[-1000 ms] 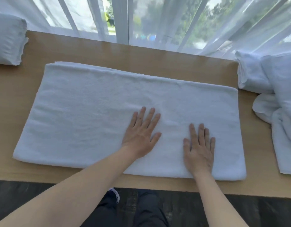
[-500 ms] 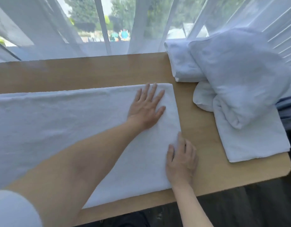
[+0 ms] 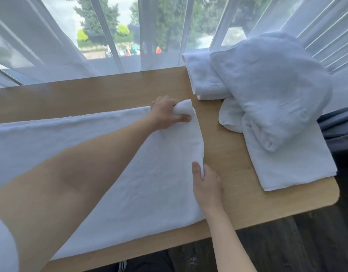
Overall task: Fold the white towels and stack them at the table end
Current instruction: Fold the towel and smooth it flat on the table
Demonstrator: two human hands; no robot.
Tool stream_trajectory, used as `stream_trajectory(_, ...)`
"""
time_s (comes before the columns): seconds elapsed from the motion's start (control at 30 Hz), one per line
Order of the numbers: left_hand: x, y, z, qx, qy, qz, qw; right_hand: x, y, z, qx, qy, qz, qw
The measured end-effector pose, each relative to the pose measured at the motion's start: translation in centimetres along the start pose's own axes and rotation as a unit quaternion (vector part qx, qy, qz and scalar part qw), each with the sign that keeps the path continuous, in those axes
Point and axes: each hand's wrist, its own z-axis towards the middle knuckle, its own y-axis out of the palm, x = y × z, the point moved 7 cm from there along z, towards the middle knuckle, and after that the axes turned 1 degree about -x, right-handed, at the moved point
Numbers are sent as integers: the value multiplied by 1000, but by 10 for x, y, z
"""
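Observation:
A long white towel [image 3: 145, 173], folded lengthwise, lies across the wooden table [image 3: 228, 146]. My left hand [image 3: 167, 112] grips the towel's far right corner, which bunches up between thumb and fingers. My right hand [image 3: 206, 183] pinches the towel's right edge nearer to me, thumb on top, and that edge is lifted off the table. At the table's right end lies a pile of white towels [image 3: 267, 99]: a loosely rumpled one on top of flat folded ones.
Sheer white curtains [image 3: 51, 46] hang right behind the table's far edge. The table's rounded right corner [image 3: 332, 197] is close to the pile. Something dark grey [image 3: 338, 132] sits just past the right end. Dark floor lies below the near edge.
Both hands slid right along the towel to its right end and went from lying flat to gripping that edge, which now lifts. The view turned right; the left-end folded towel left the frame.

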Motion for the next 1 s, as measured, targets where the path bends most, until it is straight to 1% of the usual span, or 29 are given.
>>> stream_trajectory(0.07,-2,-11,-14,-8,22,-104,994,-15,6,-8,-46,-26,67,996)
stream_trajectory(0.1,-4,-16,-23,-13,26,-169,985,-25,12,-12,-76,-44,81,993)
stream_trajectory(0.13,-7,-21,-34,-14,25,-240,970,-36,19,-16,-109,-62,86,988)
stream_trajectory(0.2,-19,-35,-55,-6,14,-366,930,-60,34,-27,-169,-96,85,977)
stream_trajectory(0.27,-39,-48,-77,-20,10,-477,879,-88,52,-39,-210,-131,73,966)
stream_trajectory(0.33,-65,-58,-104,-55,-23,-577,814,-114,70,-53,-231,-167,56,957)
stream_trajectory(0.4,-97,-70,-135,-76,-49,-644,760,-142,96,-73,-259,-194,36,945)
stream_trajectory(0.47,-126,-89,-167,-80,-62,-705,702,-166,127,-97,-299,-214,2,930)
stream_trajectory(0.53,-141,-114,-199,-142,-11,-778,612,-186,160,-124,-337,-232,-35,912)
stream_trajectory(0.57,-152,-129,-214,-152,2,-787,598,-196,177,-137,-348,-243,-56,904)
stream_trajectory(0.6,-171,-142,-226,-130,-13,-775,619,-205,193,-149,-353,-256,-79,897)
stream_trajectory(0.67,-216,-164,-251,-44,-73,-695,714,-221,226,-172,-348,-277,-133,886)
stream_trajectory(0.7,-237,-173,-263,-17,-105,-654,749,-228,244,-182,-344,-280,-157,883)
stream_trajectory(0.77,-274,-193,-281,32,-150,-587,795,-242,282,-204,-333,-276,-205,878)
stream_trajectory(0.8,-292,-203,-290,58,-162,-562,809,-248,301,-215,-325,-275,-240,872)
stream_trajectory(0.87,-319,-223,-306,97,-162,-539,821,-261,339,-237,-299,-277,-314,858)
stream_trajectory(0.93,-340,-242,-321,106,-146,-541,821,-277,374,-256,-282,-269,-357,849)
stream_trajectory(1.0,-361,-263,-331,115,-136,-548,817,-297,405,-270,-281,-260,-360,851)
